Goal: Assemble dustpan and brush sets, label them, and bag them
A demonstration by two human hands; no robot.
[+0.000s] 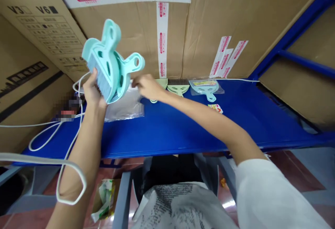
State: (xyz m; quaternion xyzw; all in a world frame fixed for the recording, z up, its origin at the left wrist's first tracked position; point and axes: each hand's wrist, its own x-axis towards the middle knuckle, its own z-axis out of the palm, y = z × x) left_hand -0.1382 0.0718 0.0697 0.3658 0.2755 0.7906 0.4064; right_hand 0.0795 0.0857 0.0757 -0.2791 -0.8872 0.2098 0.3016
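Left hand (92,90) clamps its fingers on 1 turquoise plastic dustpan-and-brush set (112,70); right hand (147,85) (finger grip, I cannot tell) is by clear plastic bags (128,107), near blue bench (162,131)'s back edge.

Brush-and-dustpan set (112,59) is minty turquoise, bristles (103,82) more grey-blue. Counter (170,127) is deep blue, cardboard (125,30) brown, tape (162,42) white with pinkish-red print, shirt (178,204) greyish-white with dark lettering.
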